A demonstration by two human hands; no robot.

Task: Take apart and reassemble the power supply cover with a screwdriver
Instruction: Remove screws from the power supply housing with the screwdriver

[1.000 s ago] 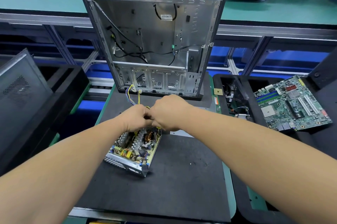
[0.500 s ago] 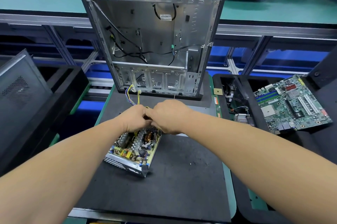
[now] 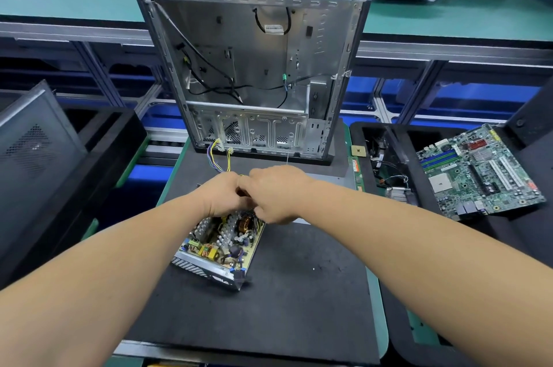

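Observation:
The power supply (image 3: 220,250) lies open on the black mat (image 3: 299,292), its circuit board, coils and heat sinks exposed. Both hands meet over its far end, knuckles up and fingers curled down. My left hand (image 3: 223,197) and my right hand (image 3: 276,191) close around the yellow and blue wire bundle (image 3: 216,157) where it leaves the unit. The fingertips are hidden behind the backs of the hands. A flat grey metal sheet (image 3: 332,179) lies under my right wrist. No screwdriver shows.
An empty computer case (image 3: 251,67) stands upright just behind the hands, with loose black cables inside. A motherboard (image 3: 478,169) rests on a black tray at the right. A dark side panel (image 3: 33,142) leans in a tray at the left.
Both hands stay clasped over the far end of the power supply, with only small shifts of the right hand's fingers. The power supply has not moved.

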